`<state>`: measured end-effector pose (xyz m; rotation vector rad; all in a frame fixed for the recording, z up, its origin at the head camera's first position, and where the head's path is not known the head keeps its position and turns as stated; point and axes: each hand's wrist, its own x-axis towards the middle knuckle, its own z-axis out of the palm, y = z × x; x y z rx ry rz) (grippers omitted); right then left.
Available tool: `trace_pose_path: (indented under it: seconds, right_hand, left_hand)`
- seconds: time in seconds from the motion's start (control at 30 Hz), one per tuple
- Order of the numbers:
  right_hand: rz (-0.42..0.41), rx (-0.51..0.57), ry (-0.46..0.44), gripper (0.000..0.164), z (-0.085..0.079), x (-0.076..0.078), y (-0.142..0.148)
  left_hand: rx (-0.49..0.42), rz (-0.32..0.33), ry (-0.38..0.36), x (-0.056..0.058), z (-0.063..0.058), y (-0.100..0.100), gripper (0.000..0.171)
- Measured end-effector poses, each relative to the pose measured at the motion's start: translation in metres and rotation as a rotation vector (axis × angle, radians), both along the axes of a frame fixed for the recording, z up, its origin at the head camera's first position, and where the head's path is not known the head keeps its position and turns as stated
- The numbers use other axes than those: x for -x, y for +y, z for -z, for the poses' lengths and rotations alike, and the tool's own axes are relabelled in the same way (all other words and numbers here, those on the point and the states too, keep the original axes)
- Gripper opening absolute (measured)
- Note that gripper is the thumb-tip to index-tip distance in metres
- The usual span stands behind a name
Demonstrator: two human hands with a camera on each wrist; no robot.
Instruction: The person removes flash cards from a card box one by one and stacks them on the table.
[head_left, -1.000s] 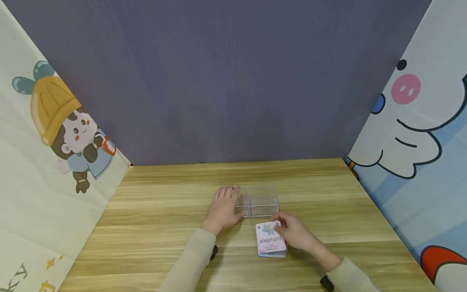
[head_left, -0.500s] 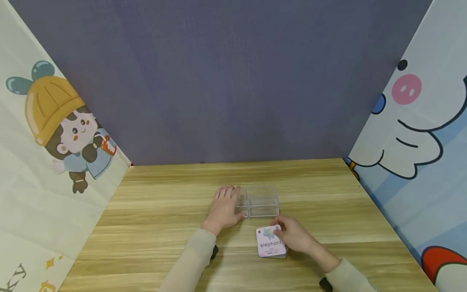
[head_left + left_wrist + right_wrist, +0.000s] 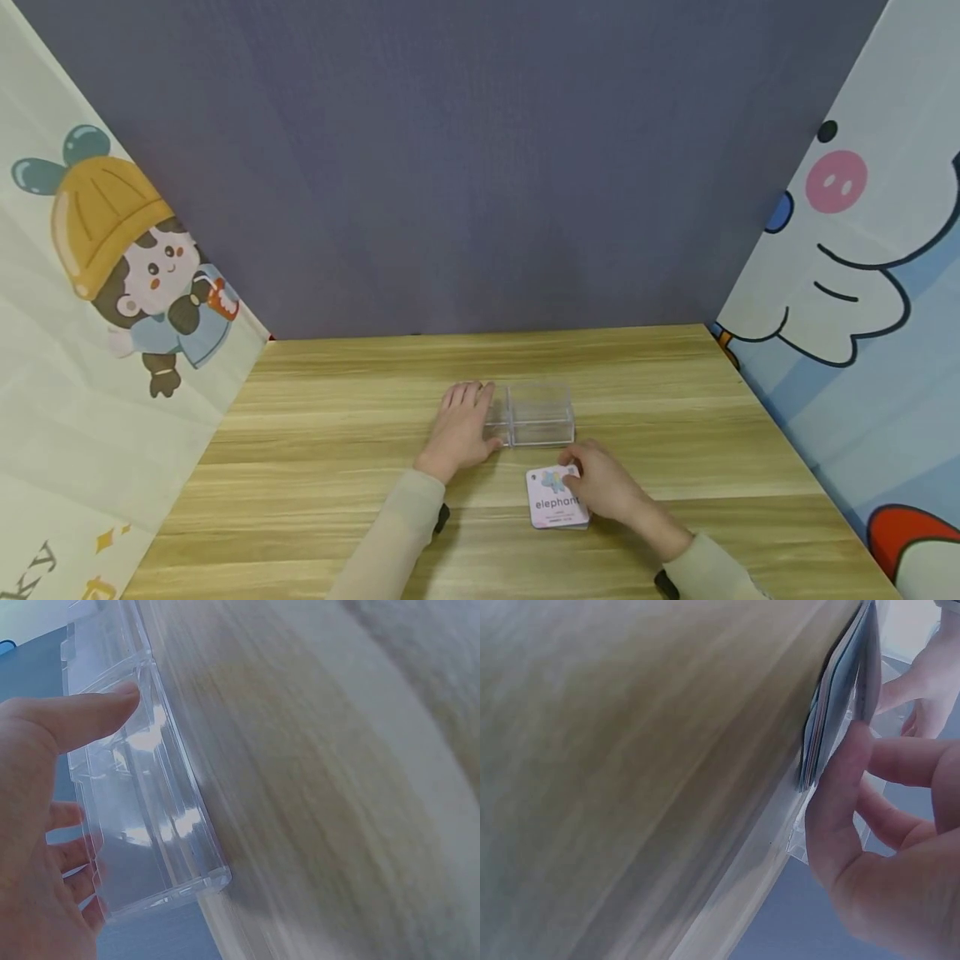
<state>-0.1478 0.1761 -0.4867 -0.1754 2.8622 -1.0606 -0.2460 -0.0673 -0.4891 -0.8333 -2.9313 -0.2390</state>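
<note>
A clear plastic box [image 3: 542, 415] with compartments stands on the table in the head view. My left hand [image 3: 459, 429] spans its left part, thumb at the near side and fingers over toward the far side. The left wrist view shows the thumb [image 3: 97, 718] against the box's front and the fingertips behind it. Nearer to me lies a small stack of flash cards [image 3: 826, 712]. My right hand [image 3: 603, 483] pinches the upper right corner of the elephant flash card [image 3: 553, 507] on top. In the right wrist view that card leans apart from the stack at the pinched end.
The wood-grain table [image 3: 337, 433] extends around both hands. A dark grey panel [image 3: 480, 167] rises behind it. Printed cartoon cloths hang at the left [image 3: 75, 433] and right [image 3: 900, 400].
The elephant card has come down slightly toward me with my right hand, and less of the blue card beneath it shows. My left hand and the box have stayed in place.
</note>
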Motion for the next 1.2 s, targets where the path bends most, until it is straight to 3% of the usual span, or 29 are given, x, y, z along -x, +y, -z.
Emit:
trace_pose_path:
  seconds: [0.57, 1.0, 1.2]
  right_hand:
    - [0.005, -0.079, -0.009, 0.018, -0.002, 0.000, -0.001]
    - [-0.006, -0.118, 0.123, 0.014, -0.009, 0.009, 0.005]
    - [-0.019, -0.129, 0.174, 0.013, -0.014, 0.014, 0.013]
  left_hand:
    - [0.007, -0.009, 0.007, 0.001, 0.003, -0.002, 0.097]
    - [0.012, 0.001, 0.002, 0.001, 0.004, -0.006, 0.100]
    - [-0.045, 0.010, 0.004, -0.001, -0.006, -0.013, 0.092]
